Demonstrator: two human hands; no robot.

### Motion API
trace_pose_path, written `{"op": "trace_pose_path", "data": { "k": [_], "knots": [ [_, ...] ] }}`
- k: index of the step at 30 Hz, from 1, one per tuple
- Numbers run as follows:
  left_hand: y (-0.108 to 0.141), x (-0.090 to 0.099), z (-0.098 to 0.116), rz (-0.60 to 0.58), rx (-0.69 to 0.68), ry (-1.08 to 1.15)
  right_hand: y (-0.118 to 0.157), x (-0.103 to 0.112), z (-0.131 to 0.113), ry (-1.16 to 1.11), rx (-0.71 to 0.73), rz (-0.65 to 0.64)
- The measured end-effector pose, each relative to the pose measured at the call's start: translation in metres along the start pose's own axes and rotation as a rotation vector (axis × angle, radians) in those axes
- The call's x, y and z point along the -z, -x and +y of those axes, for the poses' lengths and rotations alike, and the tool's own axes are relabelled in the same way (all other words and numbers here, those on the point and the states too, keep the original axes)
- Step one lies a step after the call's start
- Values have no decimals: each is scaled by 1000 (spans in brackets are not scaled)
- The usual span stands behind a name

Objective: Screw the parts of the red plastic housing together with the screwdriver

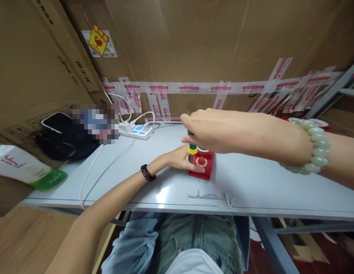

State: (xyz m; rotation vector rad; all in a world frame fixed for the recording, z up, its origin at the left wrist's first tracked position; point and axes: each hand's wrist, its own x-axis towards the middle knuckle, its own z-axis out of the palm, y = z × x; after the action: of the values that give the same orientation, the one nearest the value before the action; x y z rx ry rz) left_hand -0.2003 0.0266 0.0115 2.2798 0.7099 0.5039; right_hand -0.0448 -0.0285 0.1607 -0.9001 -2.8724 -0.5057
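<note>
A screwdriver (193, 149) with a green and yellow handle stands upright, its top wrapped by my right hand (202, 127). Below it is a red block-like device (204, 176) with a round red button (201, 161) in a white ring. My left hand (181, 159) grips the device from its left side, the thumb across its front and the other fingers partly hidden behind the screwdriver. Where the screwdriver's tip meets the device is hard to make out. Toward the table edge lie several loose screws (209, 195) and a long thin metal rod with a crosspiece (227, 199).
On the left stand a white and green bottle-like package (31, 167), a black bag (59, 142) and a phone (56, 122). A white power strip (136, 131) with plugged-in cables sits at the back of the table (259, 182). Large taped cardboard (194, 45) rises behind.
</note>
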Motion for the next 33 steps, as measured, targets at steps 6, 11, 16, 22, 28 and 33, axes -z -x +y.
{"op": "trace_pose_path", "data": {
  "k": [6,11,16,22,28,33],
  "knots": [
    [-1,-1,-1,25,-26,14,1,-3,0,-24,-181,9],
    [0,1,0,-6,44,-63,2,-9,8,-184,110,9],
    [0,0,-3,-26,34,-34,-2,0,-4,-86,-108,-120],
    [-2,0,-2,39,-13,-72,-4,3,2,-235,-119,-150],
    [-1,-1,0,8,24,-66,-4,-10,8,-229,-130,-94],
    [-1,-1,0,36,-6,-99,-4,-9,5,-293,-136,-49]
  ]
}}
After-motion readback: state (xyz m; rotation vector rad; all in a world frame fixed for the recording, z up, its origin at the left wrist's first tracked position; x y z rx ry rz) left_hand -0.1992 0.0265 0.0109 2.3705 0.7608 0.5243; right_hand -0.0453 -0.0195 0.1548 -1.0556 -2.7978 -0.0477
